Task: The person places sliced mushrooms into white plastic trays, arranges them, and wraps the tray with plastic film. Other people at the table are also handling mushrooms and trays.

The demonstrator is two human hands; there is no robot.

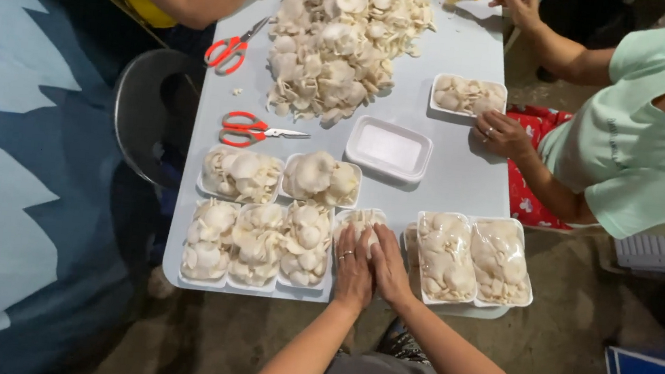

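Observation:
My left hand and my right hand lie side by side, palms down, pressing on a white tray of oyster mushrooms at the near edge of the pale grey table. A ring shows on my left hand. The tray is mostly hidden under my hands. Right of it sit two film-wrapped mushroom trays. To the left stand several unwrapped filled trays.
A big heap of loose mushrooms fills the far middle, with an empty white tray before it. Two red-handled scissors lie at the left. A person in mint green touches a filled tray at right; a person in yellow sits far left.

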